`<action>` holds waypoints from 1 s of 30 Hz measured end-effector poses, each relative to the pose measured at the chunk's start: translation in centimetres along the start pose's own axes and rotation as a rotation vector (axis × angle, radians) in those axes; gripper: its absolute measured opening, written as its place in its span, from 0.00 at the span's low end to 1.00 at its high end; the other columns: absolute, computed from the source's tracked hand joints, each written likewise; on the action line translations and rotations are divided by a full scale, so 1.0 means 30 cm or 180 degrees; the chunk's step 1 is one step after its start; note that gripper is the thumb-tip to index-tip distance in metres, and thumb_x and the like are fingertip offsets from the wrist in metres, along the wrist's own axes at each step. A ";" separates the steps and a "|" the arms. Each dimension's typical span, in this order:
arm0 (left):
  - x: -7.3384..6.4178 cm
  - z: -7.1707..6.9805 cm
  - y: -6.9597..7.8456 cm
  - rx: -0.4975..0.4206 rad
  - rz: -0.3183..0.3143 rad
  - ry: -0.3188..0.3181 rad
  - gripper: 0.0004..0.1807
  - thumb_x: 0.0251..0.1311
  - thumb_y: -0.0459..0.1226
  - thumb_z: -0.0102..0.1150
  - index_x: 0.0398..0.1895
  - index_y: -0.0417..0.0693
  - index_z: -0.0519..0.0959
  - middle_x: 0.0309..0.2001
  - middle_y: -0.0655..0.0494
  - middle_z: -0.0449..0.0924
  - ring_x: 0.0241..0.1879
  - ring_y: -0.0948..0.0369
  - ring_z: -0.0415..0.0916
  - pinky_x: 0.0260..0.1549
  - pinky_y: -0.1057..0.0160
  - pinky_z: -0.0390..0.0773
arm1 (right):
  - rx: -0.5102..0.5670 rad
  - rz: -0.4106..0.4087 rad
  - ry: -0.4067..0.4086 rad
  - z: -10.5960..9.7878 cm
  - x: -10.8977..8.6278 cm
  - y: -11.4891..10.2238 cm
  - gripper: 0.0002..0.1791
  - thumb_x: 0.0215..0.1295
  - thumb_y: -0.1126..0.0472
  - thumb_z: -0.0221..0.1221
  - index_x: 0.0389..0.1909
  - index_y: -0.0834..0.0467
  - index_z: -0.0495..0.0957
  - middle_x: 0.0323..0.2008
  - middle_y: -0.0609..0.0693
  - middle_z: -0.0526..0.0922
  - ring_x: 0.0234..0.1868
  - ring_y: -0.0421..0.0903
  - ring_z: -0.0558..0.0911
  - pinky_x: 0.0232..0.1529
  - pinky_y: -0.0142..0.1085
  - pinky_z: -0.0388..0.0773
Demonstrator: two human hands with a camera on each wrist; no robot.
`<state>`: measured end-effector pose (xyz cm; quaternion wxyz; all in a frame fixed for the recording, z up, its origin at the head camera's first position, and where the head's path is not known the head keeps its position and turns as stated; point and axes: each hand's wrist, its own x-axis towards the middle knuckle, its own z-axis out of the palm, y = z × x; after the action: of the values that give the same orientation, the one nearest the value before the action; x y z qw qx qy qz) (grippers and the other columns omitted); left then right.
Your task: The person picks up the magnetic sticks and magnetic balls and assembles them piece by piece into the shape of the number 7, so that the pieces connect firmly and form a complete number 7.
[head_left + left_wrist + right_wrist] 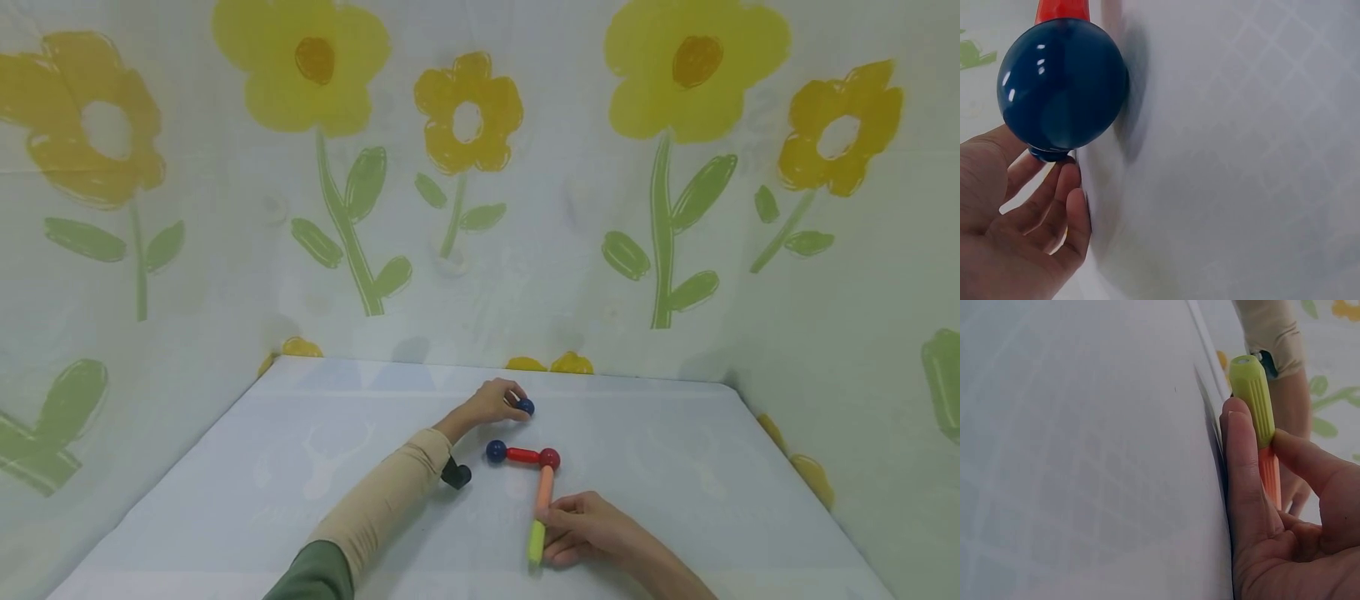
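My left hand (491, 402) pinches a dark blue ball (526, 407) toward the far side of the table. Nearer me lies a chain of toy pieces: another blue ball (496, 452), a red rod (523, 456), a dark red ball (550, 458), an orange rod (544, 486) and a yellow-green rod (537, 542). My right hand (588, 529) pinches the chain between thumb and fingers where the orange and yellow-green rods meet. Close up in the left wrist view, the chain's blue ball (1063, 84) partly hides the held one (1049, 156).
A white table (660, 467) carries the pieces. Behind it and along its sides hangs a pale sheet (555, 275) printed with yellow flowers. A black wrist camera (456, 475) sits at my left sleeve.
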<state>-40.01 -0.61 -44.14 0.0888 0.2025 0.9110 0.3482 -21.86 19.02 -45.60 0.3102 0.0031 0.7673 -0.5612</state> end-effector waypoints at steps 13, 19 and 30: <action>-0.029 -0.011 -0.007 -0.0042 -0.0035 0.0021 0.21 0.54 0.44 0.71 0.51 0.50 0.80 0.46 0.52 0.83 0.44 0.57 0.79 0.47 0.57 0.81 | -0.0104 0.0038 0.0104 0.005 0.011 0.000 0.32 0.62 0.43 0.63 0.56 0.65 0.77 0.34 0.52 0.88 0.31 0.43 0.87 0.38 0.31 0.83; -0.046 -0.020 -0.014 -0.0047 0.0001 0.0021 0.20 0.54 0.45 0.72 0.49 0.51 0.81 0.45 0.53 0.83 0.43 0.58 0.79 0.46 0.57 0.81 | -0.0054 0.0052 0.0072 0.008 0.006 -0.004 0.32 0.62 0.43 0.62 0.56 0.66 0.77 0.33 0.52 0.88 0.31 0.42 0.87 0.38 0.32 0.83; -0.078 -0.042 -0.024 -0.0080 0.0094 0.0003 0.20 0.55 0.44 0.71 0.49 0.50 0.81 0.44 0.53 0.84 0.42 0.59 0.79 0.44 0.59 0.82 | -0.0039 -0.0032 0.0025 0.007 0.002 0.004 0.30 0.63 0.44 0.62 0.54 0.65 0.78 0.33 0.52 0.88 0.30 0.42 0.87 0.37 0.32 0.83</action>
<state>-38.50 -2.85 -43.64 0.0858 0.2146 0.9034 0.3611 -21.78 18.87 -45.77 0.3044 -0.0004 0.7720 -0.5581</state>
